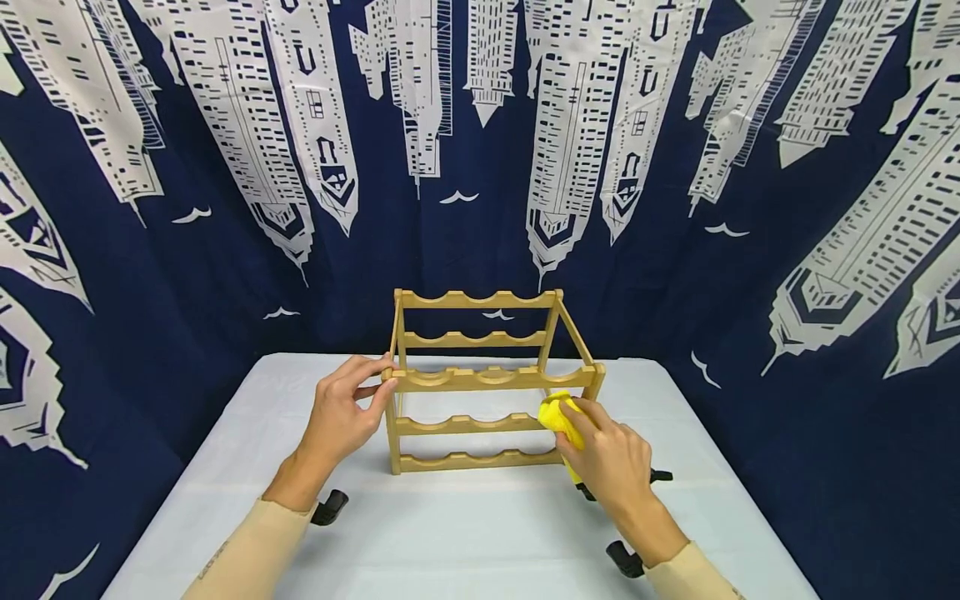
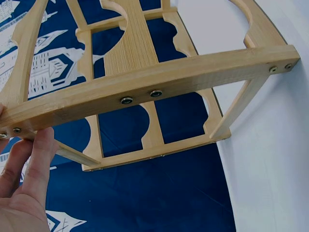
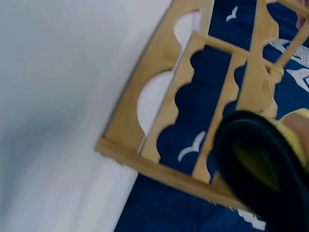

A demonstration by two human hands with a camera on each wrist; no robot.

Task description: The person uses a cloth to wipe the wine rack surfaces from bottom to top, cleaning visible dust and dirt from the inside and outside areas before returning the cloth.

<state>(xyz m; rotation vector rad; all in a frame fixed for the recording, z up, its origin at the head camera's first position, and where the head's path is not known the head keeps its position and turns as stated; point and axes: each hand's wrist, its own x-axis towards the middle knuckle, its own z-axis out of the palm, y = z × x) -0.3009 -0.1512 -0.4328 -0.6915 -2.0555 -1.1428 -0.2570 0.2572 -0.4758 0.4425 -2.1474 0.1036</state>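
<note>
A light wooden rack (image 1: 491, 379) with scalloped crossbars stands upright on the white table. At its upper front left corner, my left hand (image 1: 347, 408) pinches the post between thumb and fingers. In the left wrist view, the fingers (image 2: 37, 159) lie against the end of the side post (image 2: 188, 72), which shows several metal screws. My right hand (image 1: 611, 454) grips a bunched yellow cloth (image 1: 558, 417) in front of the rack's right post. Seen from the right wrist, a dark, curved edge (image 3: 251, 121) of the cloth hangs large and blurred before the rack. The right fingers are mostly hidden there.
The white table (image 1: 465, 533) runs out on both sides of the rack. A dark blue curtain (image 1: 450, 258) with white building prints hangs behind and beside it. Black wrist-worn pieces (image 1: 330, 507) show under the forearms.
</note>
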